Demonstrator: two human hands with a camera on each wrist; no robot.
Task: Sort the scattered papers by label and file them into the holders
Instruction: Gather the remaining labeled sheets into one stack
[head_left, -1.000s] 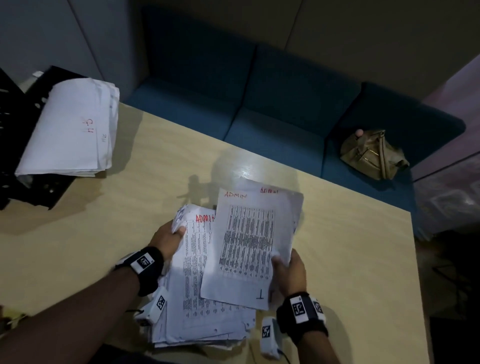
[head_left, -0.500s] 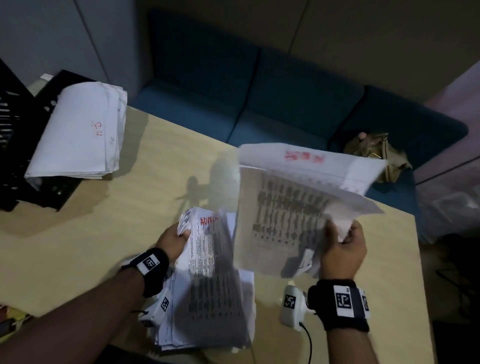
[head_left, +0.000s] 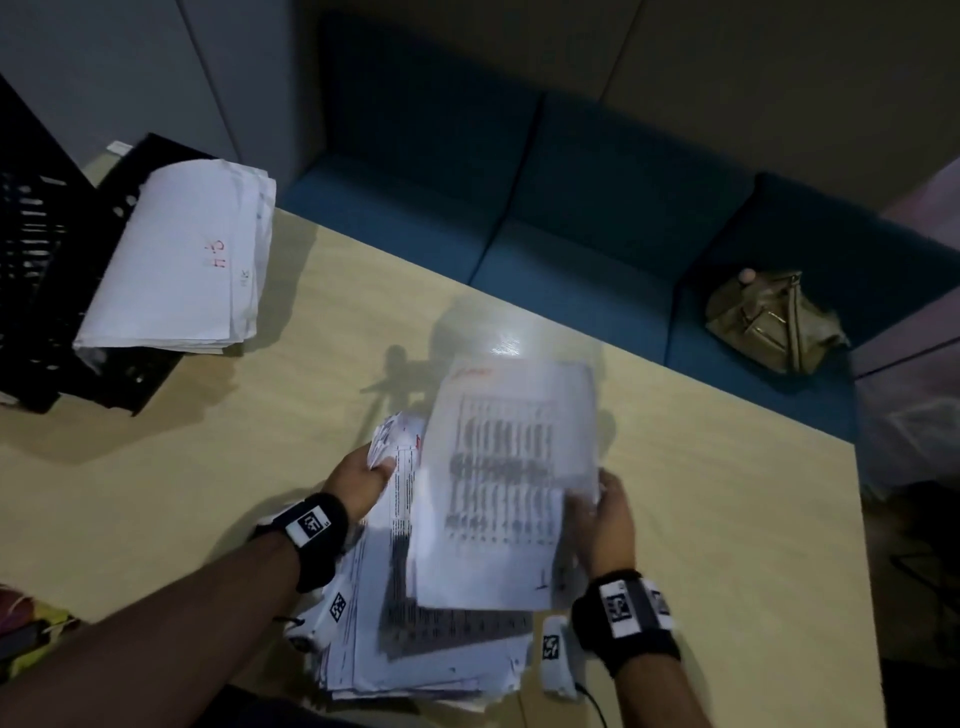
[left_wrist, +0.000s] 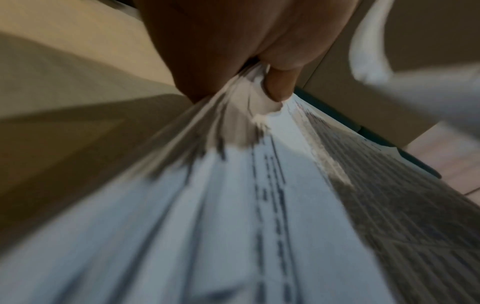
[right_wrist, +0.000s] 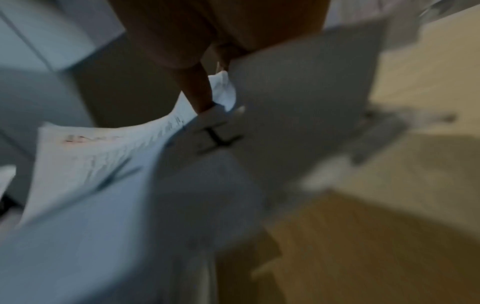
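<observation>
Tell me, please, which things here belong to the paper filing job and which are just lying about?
Job:
- sheet in right hand
- stack, pinched at its corner by left hand
- filed papers
- holder

Lying about:
- bag
- sofa
- colourful item at the table's left edge

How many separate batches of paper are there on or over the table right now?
3. One stack lies on the black holder at far left; the main pile sits under the left hand; the right hand holds sheets above it. The holder may hide more.
</observation>
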